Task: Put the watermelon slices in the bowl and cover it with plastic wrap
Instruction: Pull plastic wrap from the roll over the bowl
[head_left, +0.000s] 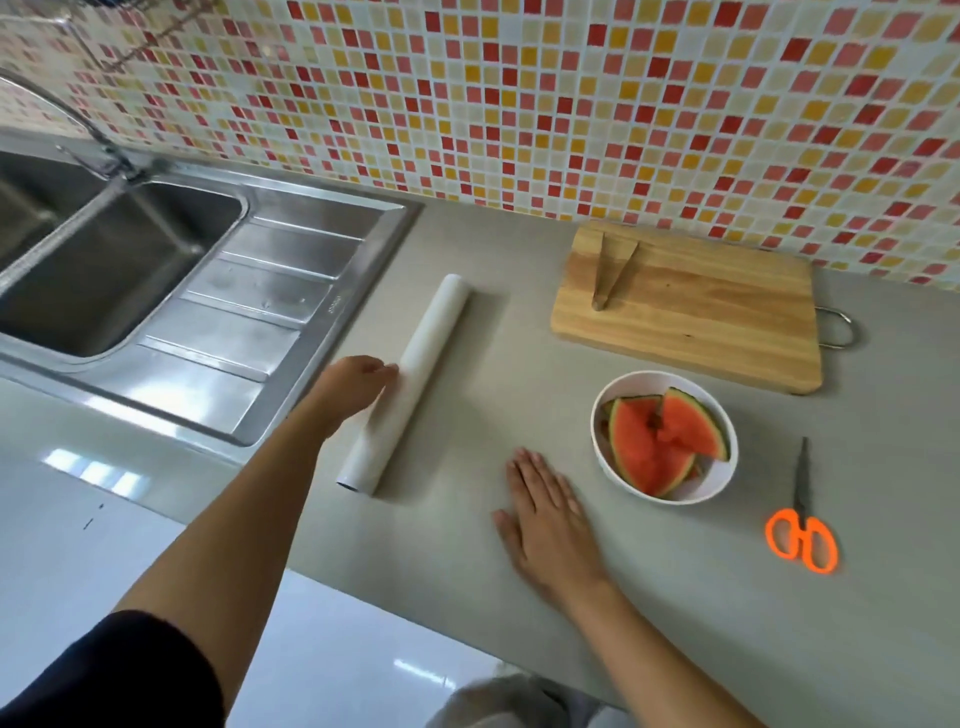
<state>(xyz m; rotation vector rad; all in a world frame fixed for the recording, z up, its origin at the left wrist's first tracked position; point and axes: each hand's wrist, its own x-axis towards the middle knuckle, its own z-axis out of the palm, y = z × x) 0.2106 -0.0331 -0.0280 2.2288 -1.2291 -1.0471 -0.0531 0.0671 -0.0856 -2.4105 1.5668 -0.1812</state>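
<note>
Two hands are in my view, and going left to right I start with the sink (156, 270) let into the desk (675, 597), which plays no part in the job. Next comes my left hand (349, 387), reaching out so its fingers (382, 370) touch the side of the plastic wrap roll (408, 384); they look loosely spread against it, not yet closed around it. The roll lies at a slant on the desk, its near end open toward me. My right hand (548, 514) rests flat on the desk, palm down, holding nothing, between the roll and the white bowl (618, 475). The watermelon slices (660, 441) already sit in the bowl, so I judge the step in hand is taking up the roll. To do it well I should wrap the left fingers round the middle of the roll so it does not tip, then use the free right hand to find the loose edge of the film. Farther right lie the cutting board (701, 306) with tongs (610, 273) on it, and the orange scissors (802, 530), near enough to cut the film.
</note>
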